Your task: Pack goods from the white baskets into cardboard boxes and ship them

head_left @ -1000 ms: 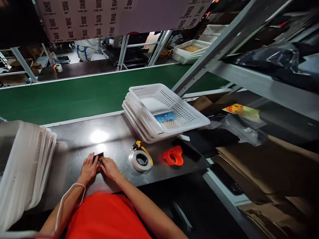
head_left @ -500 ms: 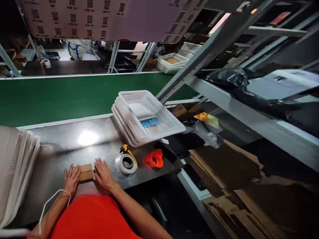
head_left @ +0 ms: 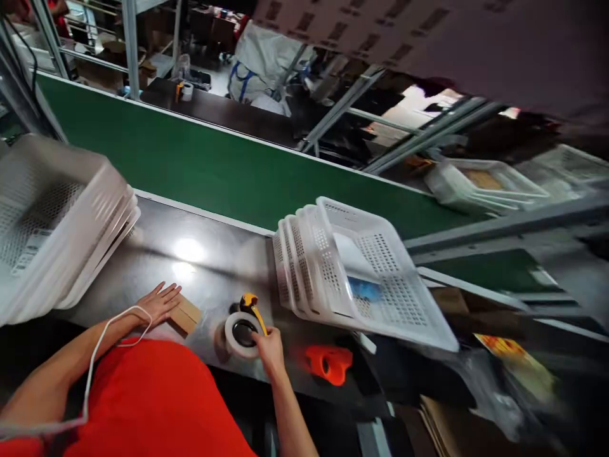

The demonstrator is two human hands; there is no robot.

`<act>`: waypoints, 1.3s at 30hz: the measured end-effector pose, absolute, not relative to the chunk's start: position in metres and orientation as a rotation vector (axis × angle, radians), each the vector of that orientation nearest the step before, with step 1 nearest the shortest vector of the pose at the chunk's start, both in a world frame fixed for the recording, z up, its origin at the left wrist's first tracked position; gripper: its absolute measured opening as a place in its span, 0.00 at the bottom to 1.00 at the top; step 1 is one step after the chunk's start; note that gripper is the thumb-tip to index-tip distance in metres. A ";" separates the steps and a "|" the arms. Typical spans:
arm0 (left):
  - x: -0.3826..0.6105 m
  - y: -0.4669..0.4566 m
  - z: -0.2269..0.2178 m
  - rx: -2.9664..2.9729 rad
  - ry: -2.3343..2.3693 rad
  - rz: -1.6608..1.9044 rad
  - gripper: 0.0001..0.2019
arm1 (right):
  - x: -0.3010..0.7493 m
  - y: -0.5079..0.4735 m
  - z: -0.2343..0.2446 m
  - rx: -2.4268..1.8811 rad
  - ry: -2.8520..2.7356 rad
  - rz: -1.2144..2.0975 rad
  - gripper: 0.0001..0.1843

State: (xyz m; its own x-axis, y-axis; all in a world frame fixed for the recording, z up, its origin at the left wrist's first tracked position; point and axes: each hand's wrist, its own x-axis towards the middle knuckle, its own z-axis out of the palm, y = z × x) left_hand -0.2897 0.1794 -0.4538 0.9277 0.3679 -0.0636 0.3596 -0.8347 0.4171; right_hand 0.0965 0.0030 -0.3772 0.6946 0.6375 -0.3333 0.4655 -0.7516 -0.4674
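My left hand (head_left: 159,304) lies flat with fingers stretched out, at the left end of a small brown cardboard box (head_left: 187,315) on the metal table (head_left: 214,266). Part of the box is hidden under that hand. My right hand (head_left: 269,349) is closed on the right side of a tape dispenser (head_left: 233,335), which has a yellow handle and a wide roll of clear tape. The thumb reaches over the roll's rim, and the other fingers are mostly hidden. To the right of this hand sits an orange plastic piece (head_left: 339,368) with a hole in it.
Stacked white perforated baskets (head_left: 328,266) stand tilted at right, the top one holding a blue packet (head_left: 364,289). Another basket stack (head_left: 90,190) is at left. A green belt (head_left: 209,171) runs behind the table. Flat cardboard (head_left: 440,425) lies at lower right.
My right hand has left the box's right side and moved right to grip the tape dispenser. My left hand stays at the box. The view has turned left and tilted.
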 end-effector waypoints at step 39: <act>-0.262 0.164 -0.418 1.194 1.591 0.378 0.13 | -0.048 0.056 -0.297 -2.224 -2.554 0.903 0.34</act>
State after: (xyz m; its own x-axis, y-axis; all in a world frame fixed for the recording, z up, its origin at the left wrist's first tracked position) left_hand -0.2621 0.1639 -0.4177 0.0613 0.8342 -0.5480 0.4988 0.4499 0.7408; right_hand -0.0484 0.0564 -0.2971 -0.1555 0.8031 -0.5752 0.9862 0.0925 -0.1374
